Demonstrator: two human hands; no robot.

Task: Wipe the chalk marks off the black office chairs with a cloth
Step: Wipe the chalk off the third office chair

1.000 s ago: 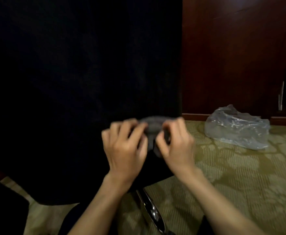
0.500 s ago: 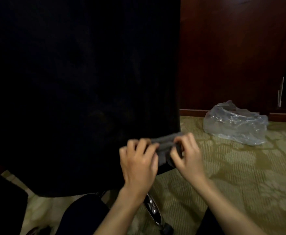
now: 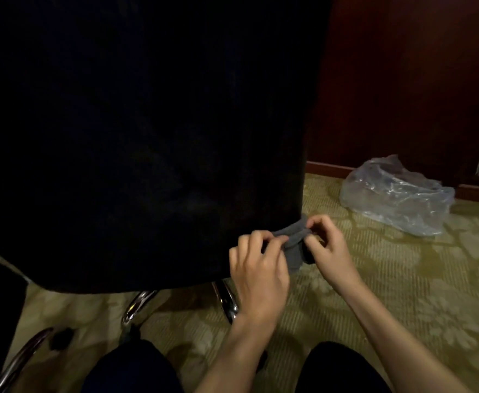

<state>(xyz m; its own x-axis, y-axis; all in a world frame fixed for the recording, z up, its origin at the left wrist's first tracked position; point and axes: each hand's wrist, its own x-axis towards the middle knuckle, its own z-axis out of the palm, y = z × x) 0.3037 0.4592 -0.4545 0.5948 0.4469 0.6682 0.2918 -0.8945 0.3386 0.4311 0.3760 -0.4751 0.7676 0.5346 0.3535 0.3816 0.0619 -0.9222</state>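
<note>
Both hands grip a small grey cloth (image 3: 295, 245): the left hand (image 3: 258, 270) pinches its left end, the right hand (image 3: 327, 246) its right end, fingers curled. The crumpled cloth sits at the lower right corner of the black chair back (image 3: 147, 137), lower and further right than a second ago. No writing is legible. A clear plastic bag (image 3: 397, 194) lies on the patterned carpet (image 3: 403, 279).

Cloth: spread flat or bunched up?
Bunched up: the grey cloth is crumpled into folds, pinched between the left hand and right hand.
</note>
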